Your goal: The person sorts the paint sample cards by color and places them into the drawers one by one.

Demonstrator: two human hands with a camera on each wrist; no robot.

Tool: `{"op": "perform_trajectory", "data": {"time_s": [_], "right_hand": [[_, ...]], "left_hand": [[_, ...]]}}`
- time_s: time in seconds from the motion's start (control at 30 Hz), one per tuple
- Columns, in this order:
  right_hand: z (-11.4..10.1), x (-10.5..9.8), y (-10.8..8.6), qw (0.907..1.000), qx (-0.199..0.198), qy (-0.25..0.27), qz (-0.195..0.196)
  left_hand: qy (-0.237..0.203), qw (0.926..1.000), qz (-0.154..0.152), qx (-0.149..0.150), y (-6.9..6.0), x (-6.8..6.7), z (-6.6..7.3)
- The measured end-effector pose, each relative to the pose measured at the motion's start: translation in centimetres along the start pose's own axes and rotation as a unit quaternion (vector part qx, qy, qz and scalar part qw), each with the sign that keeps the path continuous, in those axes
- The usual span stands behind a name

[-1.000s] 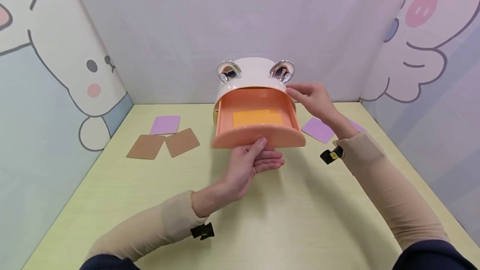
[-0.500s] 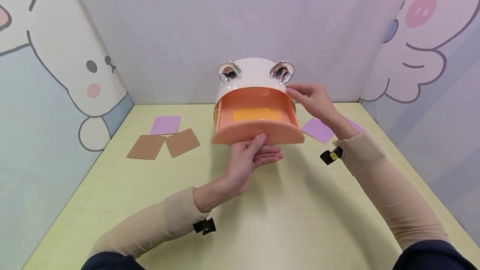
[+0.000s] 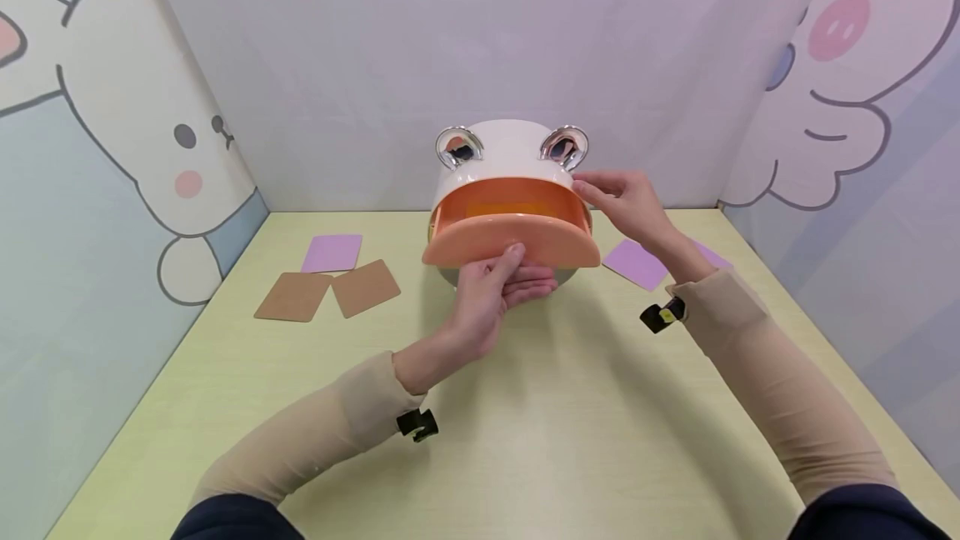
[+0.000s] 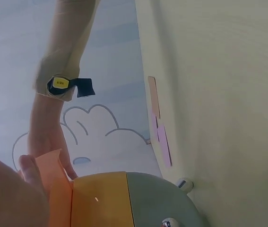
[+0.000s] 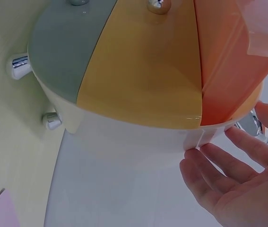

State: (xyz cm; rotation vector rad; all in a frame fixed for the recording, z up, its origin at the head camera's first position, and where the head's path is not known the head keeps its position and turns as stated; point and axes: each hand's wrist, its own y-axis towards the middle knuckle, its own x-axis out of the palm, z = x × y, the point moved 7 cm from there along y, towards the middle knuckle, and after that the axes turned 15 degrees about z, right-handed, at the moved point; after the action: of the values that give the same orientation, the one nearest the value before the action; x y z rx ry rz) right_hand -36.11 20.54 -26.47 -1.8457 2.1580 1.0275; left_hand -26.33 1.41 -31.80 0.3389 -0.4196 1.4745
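A round white desk organizer point(image 3: 512, 144) with silver ring eyes stands at the back middle of the table. Its coral top drawer point(image 3: 517, 242) sticks partly out, with an orange paper-like piece point(image 3: 517, 208) visible inside. My left hand point(image 3: 491, 294) touches the drawer's front from below, thumb on its face and other fingers straight. At the organizer's right side rests my right hand point(image 3: 633, 205); the right wrist view shows its fingertips on the white shell point(image 5: 143, 144). Below the coral drawer are a yellow drawer point(image 5: 143, 71) and a grey-green one point(image 5: 67, 52), both with silver knobs.
On the left lie a purple card point(image 3: 332, 252) and two brown cards, one point(image 3: 292, 297) slightly nearer than the other point(image 3: 365, 287). Another purple card point(image 3: 636, 263) lies to the right, with more purple behind the right wrist. Printed panels point(image 3: 862, 123) enclose the table.
The coral drawer has slid inward, and my left hand has moved forward with it. The inside shows less now. My right hand stays at the organizer's side.
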Motion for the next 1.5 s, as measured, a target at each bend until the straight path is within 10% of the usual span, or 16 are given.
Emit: {"op": "perform_trajectory", "data": {"time_s": [1.13, 1.33, 1.5], "right_hand": [[-0.2, 0.1, 0.1, 0.9997, -0.014, 0.008, 0.017], [-0.1, 0.3, 0.1, 0.9998, -0.009, 0.011, 0.013], [-0.1, 0.2, 0.2, 0.9998, -0.006, 0.01, 0.014]], "left_hand": [[0.012, 0.9995, 0.03, 0.002, 6.4, -0.2, 0.6], [0.099, 0.995, 0.006, -0.004, 6.2, -1.0, 0.1], [0.214, 0.9763, -0.016, 0.025, 5.5, -2.7, -1.2]]}}
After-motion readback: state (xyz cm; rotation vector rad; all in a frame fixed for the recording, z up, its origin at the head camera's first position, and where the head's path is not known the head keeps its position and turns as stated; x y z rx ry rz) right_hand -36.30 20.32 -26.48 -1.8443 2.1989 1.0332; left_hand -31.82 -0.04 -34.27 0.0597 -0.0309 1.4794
